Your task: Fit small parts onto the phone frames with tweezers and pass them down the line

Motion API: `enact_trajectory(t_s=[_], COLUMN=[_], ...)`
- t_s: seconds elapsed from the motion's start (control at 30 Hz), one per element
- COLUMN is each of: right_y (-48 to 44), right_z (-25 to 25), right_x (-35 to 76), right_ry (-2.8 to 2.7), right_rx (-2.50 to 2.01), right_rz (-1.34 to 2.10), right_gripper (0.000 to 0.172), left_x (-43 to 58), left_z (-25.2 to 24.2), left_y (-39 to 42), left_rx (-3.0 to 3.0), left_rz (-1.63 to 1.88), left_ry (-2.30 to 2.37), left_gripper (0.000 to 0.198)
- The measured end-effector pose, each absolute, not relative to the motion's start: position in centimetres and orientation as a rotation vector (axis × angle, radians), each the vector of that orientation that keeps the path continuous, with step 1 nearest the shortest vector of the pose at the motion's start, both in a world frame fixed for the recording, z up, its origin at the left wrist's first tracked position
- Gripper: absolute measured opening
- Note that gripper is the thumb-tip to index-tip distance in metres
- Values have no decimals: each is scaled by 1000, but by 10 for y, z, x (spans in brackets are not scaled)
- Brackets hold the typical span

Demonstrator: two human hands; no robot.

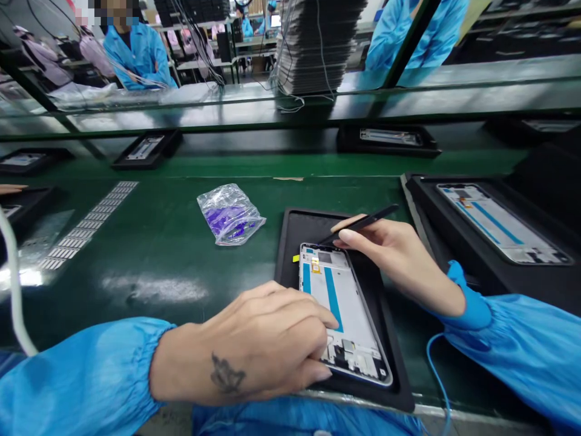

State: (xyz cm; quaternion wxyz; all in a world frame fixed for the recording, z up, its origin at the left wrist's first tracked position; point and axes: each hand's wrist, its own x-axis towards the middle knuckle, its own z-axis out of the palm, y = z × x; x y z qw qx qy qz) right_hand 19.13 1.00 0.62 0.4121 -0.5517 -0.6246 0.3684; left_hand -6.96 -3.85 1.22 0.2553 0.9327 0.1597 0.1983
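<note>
A silver phone frame (358, 303) with two blue strips lies in a black foam tray (290, 230) in front of me. My left hand (267, 339) rests over the frame's left edge, index fingertip on its surface near a blue strip, fingers bent and apart, holding nothing visible. Pinched in my right hand (385, 245) are black tweezers (372, 218), whose tip points down at the frame's top edge. A small yellow tab (296, 258) sticks out at the frame's upper left.
A plastic bag with purple contents (229, 218) lies left of the tray. Another phone frame (503, 224) sits in a tray at right. More trays (385, 138) line the back, below a ledge with a tall black stack (313, 48). People in blue stand beyond.
</note>
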Motion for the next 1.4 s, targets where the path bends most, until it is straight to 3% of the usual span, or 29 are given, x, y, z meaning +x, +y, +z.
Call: enact_trajectory(t_s=[0.13,0.47,0.67,1.4], right_y=[8,9,9,1], right_z=[5,7,5,7], right_x=[191,186,187,178], right_ry=[-1649,-1704,-1907,-2191], right_rx=[-1396,-1408,-1321,-1193], right_rz=[884,858,650,282], right_gripper=[34,30,24,17], left_x=[-66,-64,-65,-66], left_z=[11,19,22,25], left_y=[-43,-44,-44,-47], left_rx=[2632,2692,2721,2827], left_rz=[469,488,520,615], left_ry=[518,541,514,470], left_gripper=[23,23,26,20])
